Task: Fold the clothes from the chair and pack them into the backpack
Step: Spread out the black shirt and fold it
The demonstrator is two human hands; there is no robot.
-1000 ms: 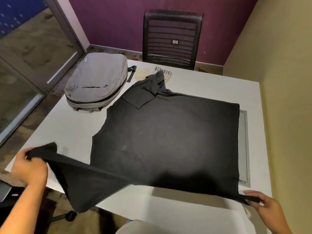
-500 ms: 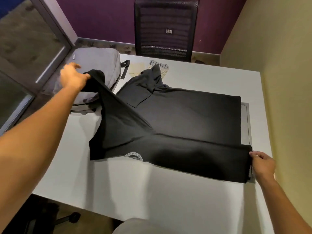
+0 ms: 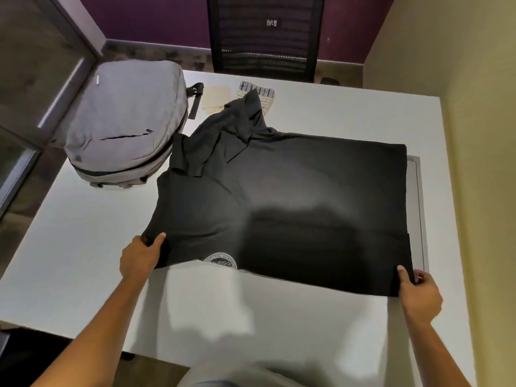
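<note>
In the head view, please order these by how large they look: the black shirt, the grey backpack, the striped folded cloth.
1. black shirt
2. grey backpack
3. striped folded cloth, partly hidden under the shirt and farthest from the camera, so its true size is unsure.

A black shirt point(image 3: 293, 202) was spread on the white table point(image 3: 83, 247), its near corners pinched by the left hand point(image 3: 141, 256) and right hand point(image 3: 418, 296). A grey backpack point(image 3: 125, 127) lay beside it, apparently zipped.

Your white table point(image 3: 83, 247) carries the black shirt point(image 3: 293, 196) at centre, the grey backpack point(image 3: 122, 121) at ten o'clock, folded striped cloth point(image 3: 265, 96) at twelve
</note>
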